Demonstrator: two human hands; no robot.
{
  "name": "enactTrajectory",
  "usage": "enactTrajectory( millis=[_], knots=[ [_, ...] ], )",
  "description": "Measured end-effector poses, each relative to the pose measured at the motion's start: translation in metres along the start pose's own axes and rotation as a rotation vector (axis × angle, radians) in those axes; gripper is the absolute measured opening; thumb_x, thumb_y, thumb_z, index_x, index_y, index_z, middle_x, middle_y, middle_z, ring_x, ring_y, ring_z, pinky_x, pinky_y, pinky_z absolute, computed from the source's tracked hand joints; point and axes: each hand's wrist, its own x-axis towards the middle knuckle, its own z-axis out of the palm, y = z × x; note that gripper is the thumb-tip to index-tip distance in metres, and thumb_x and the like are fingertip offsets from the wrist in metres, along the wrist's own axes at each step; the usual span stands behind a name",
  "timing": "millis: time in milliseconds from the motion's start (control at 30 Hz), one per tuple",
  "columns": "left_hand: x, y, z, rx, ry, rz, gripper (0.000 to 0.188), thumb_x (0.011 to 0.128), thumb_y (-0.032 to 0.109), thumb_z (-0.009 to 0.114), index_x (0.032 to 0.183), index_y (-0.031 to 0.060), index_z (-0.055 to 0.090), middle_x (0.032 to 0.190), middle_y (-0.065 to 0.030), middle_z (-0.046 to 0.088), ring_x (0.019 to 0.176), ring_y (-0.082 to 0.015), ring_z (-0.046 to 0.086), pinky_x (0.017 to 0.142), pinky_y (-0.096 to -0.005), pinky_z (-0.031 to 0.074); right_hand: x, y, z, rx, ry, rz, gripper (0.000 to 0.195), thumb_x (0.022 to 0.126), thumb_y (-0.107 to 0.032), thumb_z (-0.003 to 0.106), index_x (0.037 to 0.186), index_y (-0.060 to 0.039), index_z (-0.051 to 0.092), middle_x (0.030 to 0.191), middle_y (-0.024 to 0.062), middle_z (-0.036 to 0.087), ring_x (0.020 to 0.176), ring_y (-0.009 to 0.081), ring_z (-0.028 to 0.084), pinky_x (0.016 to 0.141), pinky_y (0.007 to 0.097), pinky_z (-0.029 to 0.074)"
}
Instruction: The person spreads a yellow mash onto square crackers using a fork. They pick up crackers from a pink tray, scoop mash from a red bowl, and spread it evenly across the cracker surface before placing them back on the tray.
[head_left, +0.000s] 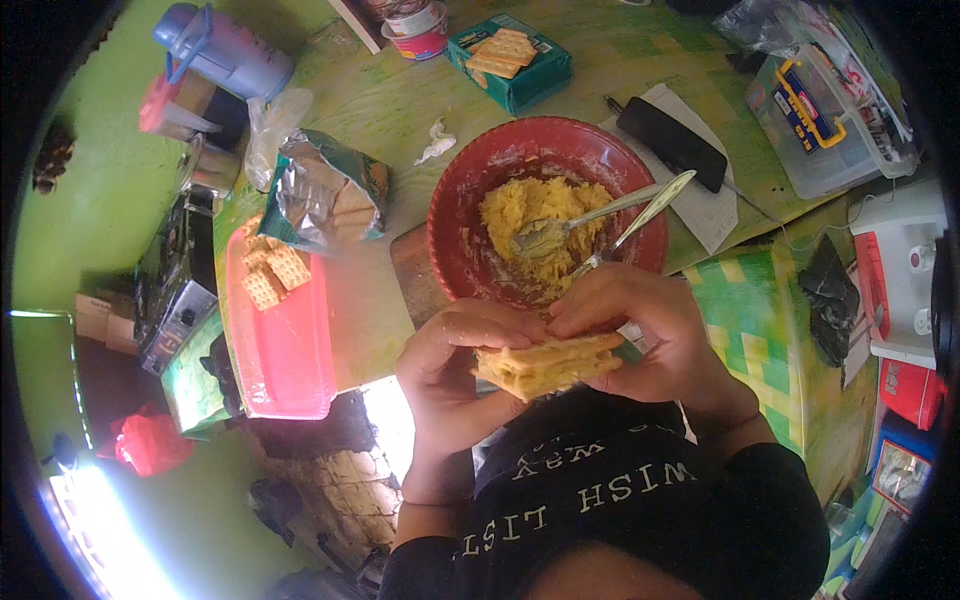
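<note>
Between them, my left hand (465, 367) and my right hand (645, 330) grip a cracker sandwich (544, 365) with a thick yellow filling showing along its edge. Fingers of both hands press on its far side, with the thumbs on the near side. Just beyond my hands sits a dark red bowl (457, 255) holding a yellow mash (570, 196). One metal spoon (541, 236) rests with its head in the mash. A second metal utensil (652, 206) leans on the bowl's right side, its lower end partly hidden near my right hand.
At left, crackers (274, 270) lie in a pink plastic tray (281, 367) beside an opened cracker pack (330, 191). A green pack (532, 75) with crackers on top stands at the back. A black phone (671, 142) lies on paper (705, 214), near a clear plastic box (825, 127).
</note>
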Motion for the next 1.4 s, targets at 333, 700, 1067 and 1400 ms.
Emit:
enactTrajectory(
  millis=[333, 700, 1067, 1400],
  knots=[
    [-0.006, -0.014, -0.005, -0.182, 0.014, -0.132, 0.03, 0.057, -0.006, 0.066, 0.081, 0.0014, 0.049, 0.082, -0.0113, 0.056, 0.079, -0.0186, 0.054, 0.071, -0.029, 0.042, -0.001, -0.002, 0.007, -0.013, 0.087, 0.063, 0.017, 0.066, -0.004, 0.062, 0.081, -0.0002, 0.055, 0.078, 0.0079, 0.056, 0.069, 0.0132, 0.054, 0.059, 0.022, 0.041],
    [-0.005, -0.007, 0.001, -0.126, 0.116, -0.297, 0.034, 0.063, -0.005, 0.064, 0.093, -0.0011, 0.048, 0.088, -0.0076, 0.054, 0.083, -0.0141, 0.053, 0.073, -0.0262, 0.042, -0.002, 0.0, 0.01, 0.099, 0.083, 0.276, 0.021, 0.071, -0.004, 0.059, 0.088, 0.0013, 0.048, 0.084, 0.0054, 0.049, 0.076, 0.0095, 0.05, 0.064, 0.0195, 0.041],
    [0.001, -0.015, -0.014, -0.745, 0.171, -0.597, 0.043, 0.072, 0.012, 0.056, 0.109, -0.0031, 0.041, 0.099, -0.0122, 0.053, 0.089, -0.0207, 0.054, 0.08, -0.0326, 0.043, 0.004, -0.007, 0.001, 0.18, 0.344, 0.201, 0.034, 0.082, -0.026, 0.043, 0.106, -0.0014, 0.041, 0.098, 0.0105, 0.048, 0.09, 0.0161, 0.044, 0.08, 0.0279, 0.034],
    [-0.004, -0.001, -0.025, -0.651, 0.384, -0.458, 0.044, 0.068, 0.016, 0.062, 0.105, 0.0039, 0.042, 0.094, -0.0076, 0.053, 0.086, -0.0202, 0.052, 0.076, -0.0339, 0.042, 0.003, -0.004, 0.004, 0.151, 0.393, 0.209, 0.025, 0.081, -0.017, 0.044, 0.099, -0.0006, 0.042, 0.093, 0.0085, 0.048, 0.085, 0.0149, 0.044, 0.079, 0.0277, 0.034]
  ],
)
